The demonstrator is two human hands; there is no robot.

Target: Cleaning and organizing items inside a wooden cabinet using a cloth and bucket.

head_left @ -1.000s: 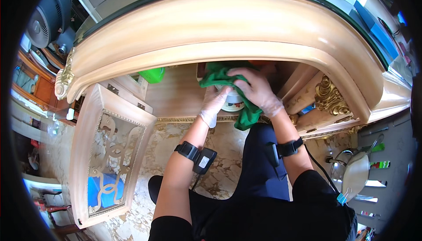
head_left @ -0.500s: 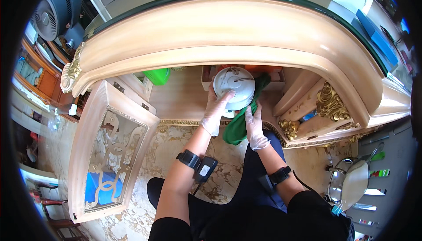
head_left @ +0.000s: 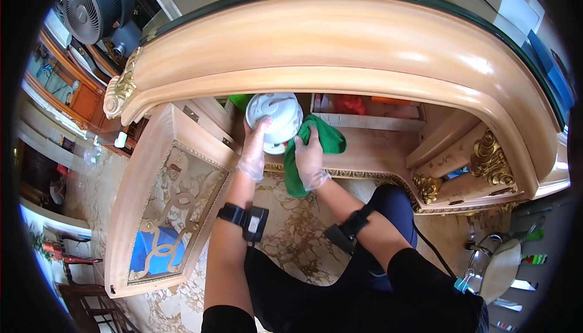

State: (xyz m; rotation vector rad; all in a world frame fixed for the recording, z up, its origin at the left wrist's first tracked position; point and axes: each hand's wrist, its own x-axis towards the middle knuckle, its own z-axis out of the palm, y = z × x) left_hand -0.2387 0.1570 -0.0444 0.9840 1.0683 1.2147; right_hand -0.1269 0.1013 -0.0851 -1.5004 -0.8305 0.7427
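Observation:
A round white dish (head_left: 278,113) with faint grey markings is tilted up at the cabinet opening, and my gloved left hand (head_left: 254,146) grips it with the thumb over its face. Its lower rim shows beneath; whether it is one piece or several stacked, I cannot tell. Beside it, my gloved right hand (head_left: 310,158) is closed on a green cloth (head_left: 330,139), one end hanging down below the shelf edge and the other spread out to the right. The cloth reaches the right side of the dish. Both hands wear clear gloves.
The shelf (head_left: 376,151) inside the cabinet bears a shallow box (head_left: 364,120) with red and orange things. A glass-panelled door (head_left: 167,211) stands open on the left. The overhanging cabinet top (head_left: 340,35) curves above my hands. A pan (head_left: 501,266) lies at the far right.
Both hands, with the dish and the cloth, have moved left along the opening. The box behind is now more exposed, and the cloth is spread further right.

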